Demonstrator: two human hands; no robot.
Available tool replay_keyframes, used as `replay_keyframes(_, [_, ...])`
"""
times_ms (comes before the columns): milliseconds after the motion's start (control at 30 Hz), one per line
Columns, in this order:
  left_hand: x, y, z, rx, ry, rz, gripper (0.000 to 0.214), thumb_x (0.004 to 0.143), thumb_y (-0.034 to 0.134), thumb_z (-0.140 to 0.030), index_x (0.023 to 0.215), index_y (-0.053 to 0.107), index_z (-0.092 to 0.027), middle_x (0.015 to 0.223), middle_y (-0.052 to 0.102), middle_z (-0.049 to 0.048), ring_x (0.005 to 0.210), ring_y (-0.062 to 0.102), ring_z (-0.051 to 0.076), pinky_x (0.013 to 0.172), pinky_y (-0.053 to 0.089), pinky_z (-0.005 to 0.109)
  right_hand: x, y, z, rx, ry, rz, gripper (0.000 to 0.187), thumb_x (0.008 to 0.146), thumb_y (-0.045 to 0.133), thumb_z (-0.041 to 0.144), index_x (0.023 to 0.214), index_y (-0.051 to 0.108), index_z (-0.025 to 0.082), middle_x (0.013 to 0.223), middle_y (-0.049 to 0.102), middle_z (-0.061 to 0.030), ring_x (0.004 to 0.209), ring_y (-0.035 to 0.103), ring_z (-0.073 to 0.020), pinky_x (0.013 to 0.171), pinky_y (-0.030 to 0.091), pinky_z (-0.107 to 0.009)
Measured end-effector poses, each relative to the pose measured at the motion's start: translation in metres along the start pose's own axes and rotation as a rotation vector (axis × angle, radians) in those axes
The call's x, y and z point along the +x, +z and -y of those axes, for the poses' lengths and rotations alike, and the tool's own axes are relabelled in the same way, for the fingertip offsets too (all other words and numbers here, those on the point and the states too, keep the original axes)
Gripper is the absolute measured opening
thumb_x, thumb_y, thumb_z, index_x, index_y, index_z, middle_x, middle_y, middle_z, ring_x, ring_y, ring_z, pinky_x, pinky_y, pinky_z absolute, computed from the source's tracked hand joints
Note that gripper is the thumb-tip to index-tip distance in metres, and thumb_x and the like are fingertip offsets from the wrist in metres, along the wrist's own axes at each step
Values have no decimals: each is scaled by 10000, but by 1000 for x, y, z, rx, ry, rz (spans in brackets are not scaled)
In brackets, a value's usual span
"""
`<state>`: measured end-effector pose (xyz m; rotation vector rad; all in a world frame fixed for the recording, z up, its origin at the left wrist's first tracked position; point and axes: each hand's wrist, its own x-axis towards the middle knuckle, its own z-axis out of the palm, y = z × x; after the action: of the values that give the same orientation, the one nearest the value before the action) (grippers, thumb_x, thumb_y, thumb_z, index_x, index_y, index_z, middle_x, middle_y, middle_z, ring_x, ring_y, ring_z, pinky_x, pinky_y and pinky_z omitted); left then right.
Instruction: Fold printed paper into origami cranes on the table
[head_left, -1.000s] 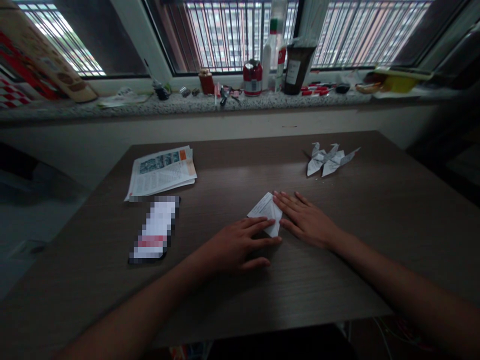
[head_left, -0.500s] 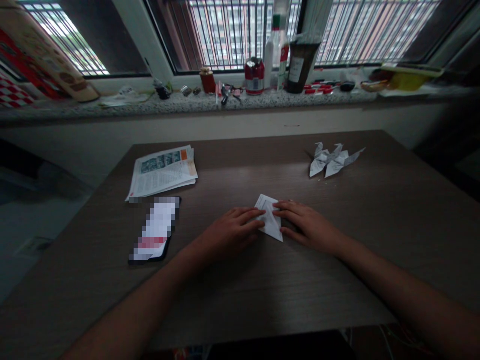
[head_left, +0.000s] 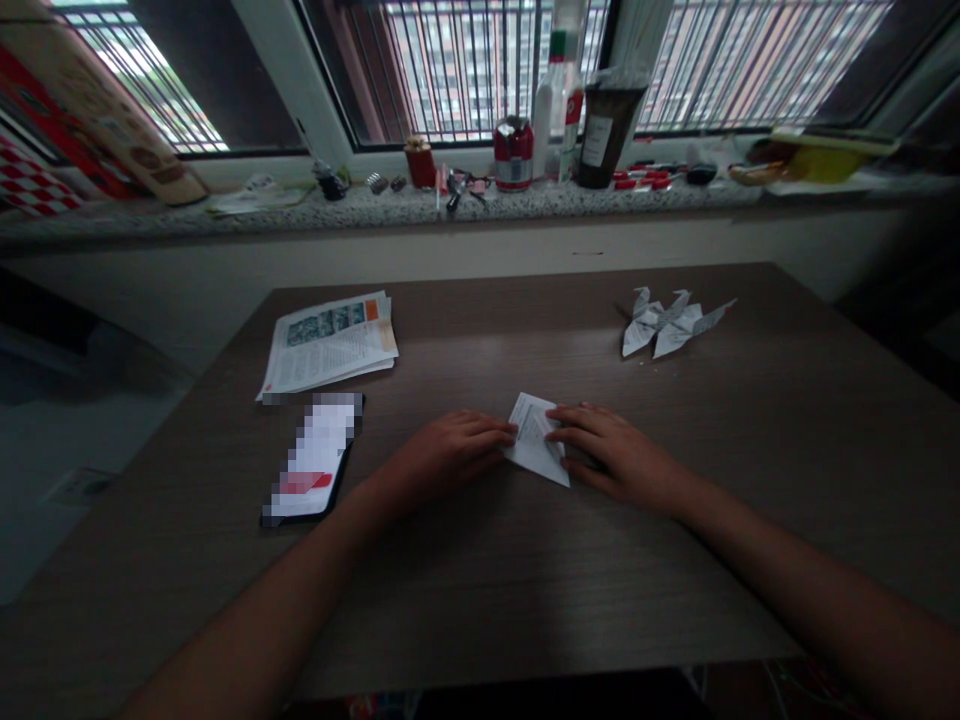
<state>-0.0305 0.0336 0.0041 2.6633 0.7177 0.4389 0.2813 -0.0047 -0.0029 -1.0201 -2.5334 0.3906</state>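
A small folded sheet of printed paper (head_left: 536, 440) lies on the table between my hands, one pointed corner toward me. My left hand (head_left: 457, 448) is at its left corner, fingers close together and fingertips closed on the edge; the thumb is mostly hidden. On the other side, my right hand (head_left: 611, 450) rests with fingers apart, their tips touching the paper's right edge. Two folded paper cranes (head_left: 664, 325) stand farther back on the right, close against each other.
A phone (head_left: 311, 460) with a blurred screen lies left of my left forearm. Behind it is a stack of printed sheets (head_left: 330, 345) on the brown table (head_left: 465, 590). Along the windowsill (head_left: 390, 210) stand a red can (head_left: 514, 155), bottles and a dark cup (head_left: 606, 130).
My left hand has drawn back a little to the left, from on top of the paper to its left corner. More of the paper shows. My right hand stays nearly in place.
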Motion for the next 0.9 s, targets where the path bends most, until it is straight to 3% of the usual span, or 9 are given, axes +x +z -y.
replay_keyframes(333, [14,4,-2,-73,-65,-138,128,1047,568,-226,1067,683,-175,1179,680,108,1063,655,223,917,538,383,-3,7,-4,-19,-90,-13,365,1051,561,269,1411,621,265,1459,637,-94,1367,584,-252,1195,405,-565])
replay_keyframes(533, [30,7,-4,-60,-134,-99,166,1056,552,-269,960,651,-177,965,667,68,910,626,211,812,498,343,-4,12,-3,-10,-108,-24,339,1041,593,282,1375,653,276,1398,682,-84,1343,606,-251,1201,385,-592])
replay_keyframes(767, [47,17,1,-38,-193,-84,170,1042,560,-290,932,635,-185,895,671,50,829,609,205,761,470,327,-4,14,0,37,-136,-74,221,1016,628,249,1199,752,257,1326,726,-94,1231,688,-255,1118,507,-547])
replay_keyframes(900, [53,19,-1,-3,-211,-84,147,1030,583,-284,931,625,-183,886,664,46,820,604,207,750,466,322,-4,17,-1,53,-123,-63,225,1034,606,259,1227,721,269,1298,743,-60,1252,678,-232,1159,474,-535])
